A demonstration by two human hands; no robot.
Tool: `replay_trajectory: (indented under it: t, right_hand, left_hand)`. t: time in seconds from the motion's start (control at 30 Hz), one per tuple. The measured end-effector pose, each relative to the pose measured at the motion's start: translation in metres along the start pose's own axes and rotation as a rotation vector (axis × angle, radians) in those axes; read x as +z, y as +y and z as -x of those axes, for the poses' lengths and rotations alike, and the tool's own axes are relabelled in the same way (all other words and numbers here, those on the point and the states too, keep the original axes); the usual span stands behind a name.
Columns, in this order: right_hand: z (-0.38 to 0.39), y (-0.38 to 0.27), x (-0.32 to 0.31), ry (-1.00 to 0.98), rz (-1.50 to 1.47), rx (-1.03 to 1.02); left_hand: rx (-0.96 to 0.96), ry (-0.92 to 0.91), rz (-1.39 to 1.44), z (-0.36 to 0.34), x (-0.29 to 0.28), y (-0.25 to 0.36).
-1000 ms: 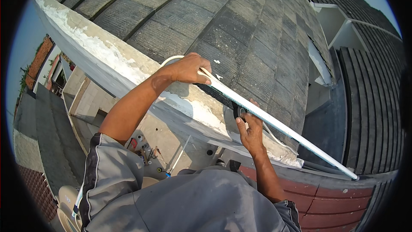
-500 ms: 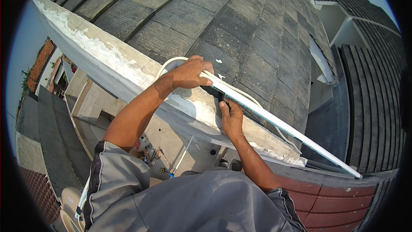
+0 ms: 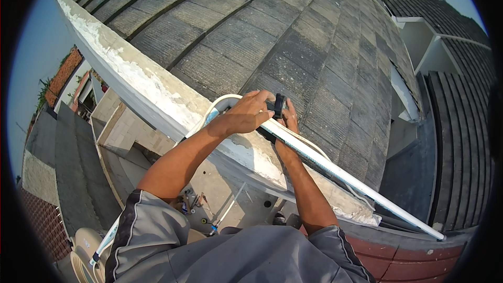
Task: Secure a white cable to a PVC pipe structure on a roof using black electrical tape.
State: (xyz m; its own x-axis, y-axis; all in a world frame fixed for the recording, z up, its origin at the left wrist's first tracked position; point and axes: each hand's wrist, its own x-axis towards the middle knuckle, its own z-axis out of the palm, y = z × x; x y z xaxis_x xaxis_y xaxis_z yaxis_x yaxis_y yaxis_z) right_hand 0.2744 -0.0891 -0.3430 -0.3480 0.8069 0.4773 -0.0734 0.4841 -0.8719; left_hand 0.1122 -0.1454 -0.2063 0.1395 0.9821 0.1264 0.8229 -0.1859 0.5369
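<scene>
A long white pipe (image 3: 340,166) lies slanting along the roof edge, with a cream cable (image 3: 309,143) running beside it. Over the pipe's upper part, my left hand (image 3: 249,112) is closed, its thumb and fingers at the near side of a roll of black tape (image 3: 280,104). My right hand (image 3: 289,126) reaches up beyond the pipe, fingers curled round the roll's other side. A dark strip (image 3: 265,134) shows under the pipe between my hands. Left of my left hand, the cable and a grey-blue tube (image 3: 214,115) bend down over the ledge; the covered part of the pipe is hidden.
Dark roof tiles (image 3: 225,47) slope up ahead. A ledge with peeling white coating (image 3: 136,86) borders them. Far below, tools (image 3: 196,202) and a thin white pipe (image 3: 230,207) lie on a pale floor. A red-brown wall (image 3: 414,259) is at lower right.
My right hand has risen from below the pipe to its far side, with the black roll now showing. My left hand has shifted toward the roll. The view has shifted slightly.
</scene>
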Motion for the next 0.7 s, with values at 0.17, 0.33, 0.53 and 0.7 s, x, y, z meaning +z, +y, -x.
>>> replay_trajectory:
  t: [0.17, 0.33, 0.53, 0.7]
  right_hand:
    - [-0.001, 0.011, -0.001, -0.013, 0.045, -0.106]
    - [-0.001, 0.000, -0.003, -0.032, 0.116, -0.150]
    - [0.002, -0.008, -0.006, -0.040, 0.158, -0.167]
    - [0.006, -0.008, -0.006, -0.030, 0.157, -0.148]
  left_hand:
    - [-0.017, 0.100, 0.046, -0.002, 0.005, 0.004]
    - [-0.018, 0.025, 0.038, -0.003, 0.000, 0.002]
    - [0.070, 0.074, -0.006, -0.001, 0.005, -0.002]
    - [0.085, 0.108, 0.060, 0.000, 0.005, -0.003]
